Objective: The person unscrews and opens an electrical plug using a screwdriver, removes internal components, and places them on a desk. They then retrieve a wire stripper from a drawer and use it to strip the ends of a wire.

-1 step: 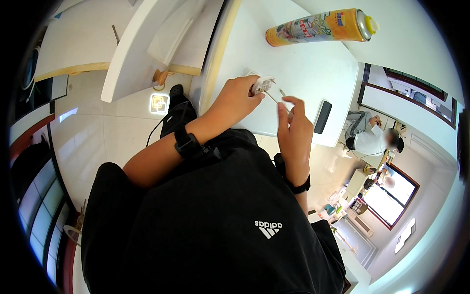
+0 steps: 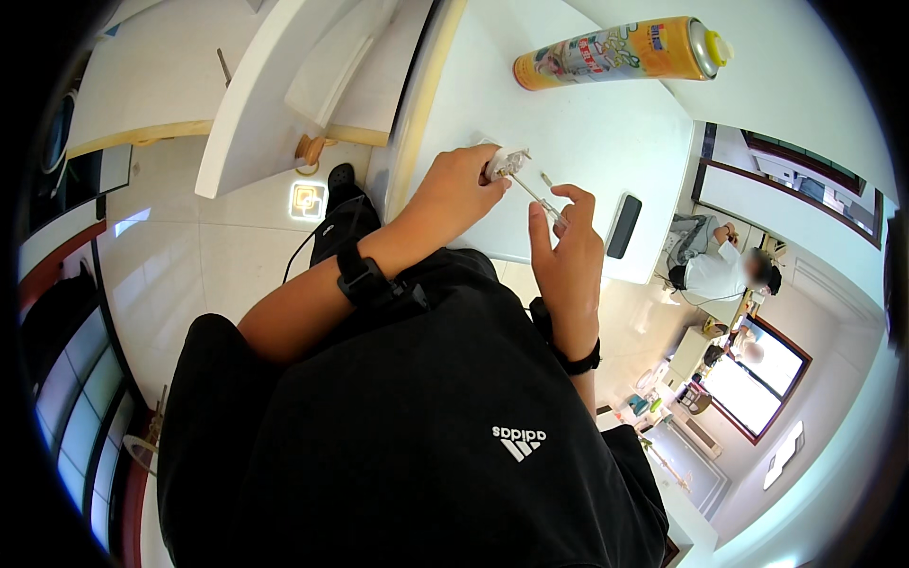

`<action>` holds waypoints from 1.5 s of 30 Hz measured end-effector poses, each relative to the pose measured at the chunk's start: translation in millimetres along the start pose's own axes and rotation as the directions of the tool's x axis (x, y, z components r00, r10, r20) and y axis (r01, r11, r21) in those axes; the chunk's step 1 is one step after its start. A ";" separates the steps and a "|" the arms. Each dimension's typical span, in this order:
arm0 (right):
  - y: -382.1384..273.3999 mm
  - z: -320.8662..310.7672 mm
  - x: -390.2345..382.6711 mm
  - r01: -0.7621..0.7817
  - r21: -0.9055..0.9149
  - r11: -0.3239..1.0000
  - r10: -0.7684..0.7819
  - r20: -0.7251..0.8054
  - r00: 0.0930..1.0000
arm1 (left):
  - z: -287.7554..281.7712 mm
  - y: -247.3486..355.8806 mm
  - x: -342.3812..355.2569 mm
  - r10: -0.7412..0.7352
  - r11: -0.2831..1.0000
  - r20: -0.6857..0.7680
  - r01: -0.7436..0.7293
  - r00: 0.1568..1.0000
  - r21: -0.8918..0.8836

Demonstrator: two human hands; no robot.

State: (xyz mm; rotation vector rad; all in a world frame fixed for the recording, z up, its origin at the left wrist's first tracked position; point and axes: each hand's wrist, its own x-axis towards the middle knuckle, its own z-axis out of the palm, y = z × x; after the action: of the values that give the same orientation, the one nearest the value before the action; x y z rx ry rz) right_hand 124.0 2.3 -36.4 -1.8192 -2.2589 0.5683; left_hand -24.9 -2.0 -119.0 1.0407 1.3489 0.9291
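My left hand [image 2: 464, 185] is closed round a small white and clear fitting with metal parts [image 2: 509, 165], holding it just above the white tabletop [image 2: 454, 104]. Much of the fitting is hidden by the fingers, so its exact kind is unclear. A screwdriver [image 2: 532, 195] with a thin metal shaft points up and left, its tip at the fitting. Its pale handle lies among the fingers of my right hand [image 2: 573, 241], with thumb and forefinger a little apart around it. A tiny slim metallic piece [image 2: 545, 178] shows just beyond the screwdriver.
A yellow and orange spray can [image 2: 615, 55] lies on its side at the far end of the tabletop. To the right is a black phone-like slab [image 2: 623, 225]. An open white door [image 2: 256, 104] with a wooden knob stands at left. Another person [image 2: 715, 270] sits at far right.
My right thumb and forefinger have loosened and spread slightly, so more of the screwdriver's handle shows. My left hand and the fitting have hardly moved.
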 end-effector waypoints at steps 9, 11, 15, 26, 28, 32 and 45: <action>-8.2 -9.1 2.0 -0.106 -0.029 0.994 0.109 0.154 0.982 | 1.0 -0.9 0.8 -0.018 0.997 0.022 0.020 1.000 -0.071; 4.9 5.4 -2.1 0.029 0.120 0.992 -0.029 -0.007 1.000 | -0.6 2.4 0.7 -0.013 0.998 0.018 0.014 1.000 -0.066; 7.3 0.5 -1.7 0.035 0.086 0.996 -0.034 -0.007 0.999 | -0.7 5.4 0.4 -0.009 0.998 0.004 0.009 1.000 -0.065; 1.3 -2.2 -0.9 0.062 0.136 0.989 -0.060 -0.021 0.998 | 0.6 3.8 2.9 -0.013 0.997 0.015 0.014 1.000 -0.082; 3.6 -4.9 0.5 -0.006 0.100 0.995 0.004 0.019 1.000 | 1.5 4.6 2.4 -0.022 0.997 0.025 0.024 0.999 -0.074; -2.1 -9.1 4.5 -0.035 0.038 0.999 0.033 0.041 0.999 | 2.0 5.4 1.3 -0.026 0.997 0.032 0.029 0.999 -0.066; 2.1 -2.4 -2.1 -0.012 0.040 0.999 0.012 0.009 1.000 | 1.2 3.1 3.3 -0.032 0.996 0.041 0.035 0.999 -0.079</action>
State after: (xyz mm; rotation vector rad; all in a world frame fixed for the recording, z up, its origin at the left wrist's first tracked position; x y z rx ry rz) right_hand 127.3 1.1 -34.9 -1.8159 -2.2272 0.6197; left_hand -23.4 2.0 -117.1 0.9686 1.2824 0.9253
